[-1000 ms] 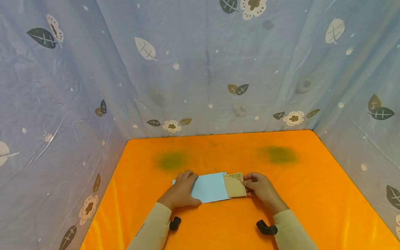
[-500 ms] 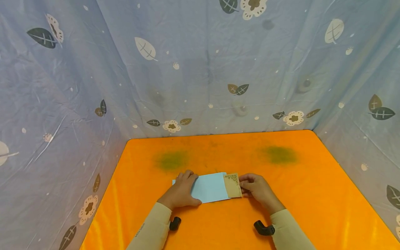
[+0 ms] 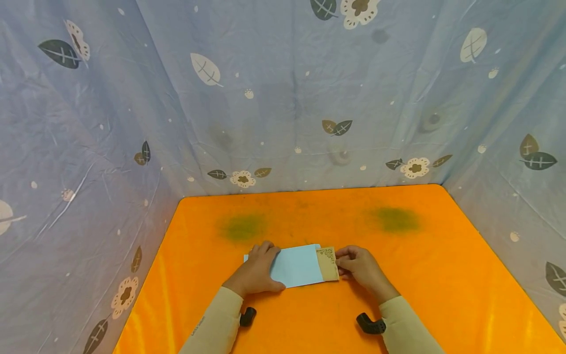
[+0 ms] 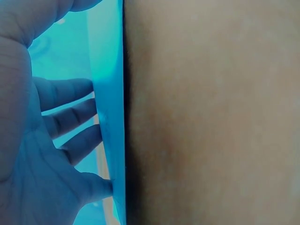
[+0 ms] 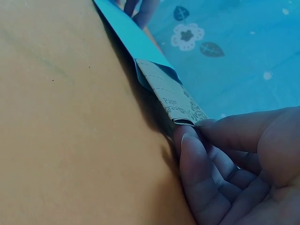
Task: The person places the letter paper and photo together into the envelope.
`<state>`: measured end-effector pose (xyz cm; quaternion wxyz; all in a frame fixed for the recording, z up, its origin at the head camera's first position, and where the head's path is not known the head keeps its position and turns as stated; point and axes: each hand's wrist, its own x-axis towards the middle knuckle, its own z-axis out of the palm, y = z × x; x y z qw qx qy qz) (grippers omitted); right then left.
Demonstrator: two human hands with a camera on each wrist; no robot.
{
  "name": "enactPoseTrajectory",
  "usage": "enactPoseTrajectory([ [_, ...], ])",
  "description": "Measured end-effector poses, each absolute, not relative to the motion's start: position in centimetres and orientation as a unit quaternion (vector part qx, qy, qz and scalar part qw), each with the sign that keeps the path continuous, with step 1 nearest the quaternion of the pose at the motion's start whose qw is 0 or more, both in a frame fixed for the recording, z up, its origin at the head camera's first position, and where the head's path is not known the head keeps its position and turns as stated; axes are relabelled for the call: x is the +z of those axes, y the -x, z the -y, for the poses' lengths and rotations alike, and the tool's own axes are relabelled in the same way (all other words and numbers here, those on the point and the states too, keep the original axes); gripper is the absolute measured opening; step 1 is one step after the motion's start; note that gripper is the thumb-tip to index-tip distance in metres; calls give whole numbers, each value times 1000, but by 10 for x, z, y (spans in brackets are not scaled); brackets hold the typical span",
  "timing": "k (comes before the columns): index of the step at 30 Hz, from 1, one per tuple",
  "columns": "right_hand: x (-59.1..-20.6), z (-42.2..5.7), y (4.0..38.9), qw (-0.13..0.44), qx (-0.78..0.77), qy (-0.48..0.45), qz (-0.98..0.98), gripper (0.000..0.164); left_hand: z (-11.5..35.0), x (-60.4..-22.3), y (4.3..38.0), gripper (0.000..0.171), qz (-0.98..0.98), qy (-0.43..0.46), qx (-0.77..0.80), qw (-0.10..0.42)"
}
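Observation:
A light blue envelope (image 3: 298, 265) lies lengthwise on the orange table, its mouth facing right. My left hand (image 3: 258, 270) spans its left part, holding it with the thumb at the near edge and the fingers over the far edge. In the left wrist view, several fingertips meet the blue paper. A folded kraft-paper card (image 3: 327, 264) with a dark printed pattern sticks out of the mouth; the rest of it is hidden inside. My right hand (image 3: 360, 270) pinches the card's outer end between thumb and fingers. Printed lettering shows on the card (image 5: 168, 96) in the right wrist view.
The orange table (image 3: 305, 324) has two dark greenish smudges toward its back. Blue-grey curtains (image 3: 274, 108) with leaves and flowers enclose the back and both sides. A black curved piece (image 3: 370, 324) sits at the right wrist, and a similar black piece (image 3: 247, 316) at the left.
My right hand has moved left with the card, so less of the card shows outside the envelope. The left hand and the envelope have stayed in place.

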<state>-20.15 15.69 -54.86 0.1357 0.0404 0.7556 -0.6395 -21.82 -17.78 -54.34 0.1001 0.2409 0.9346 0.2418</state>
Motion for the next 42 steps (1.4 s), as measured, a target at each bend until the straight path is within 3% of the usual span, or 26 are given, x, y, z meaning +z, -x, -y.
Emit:
enactPoseTrajectory([
  [42,-549,-126,207,148,-634,-23,-759,17,178,-544,218,96,-936,-239,239,103],
])
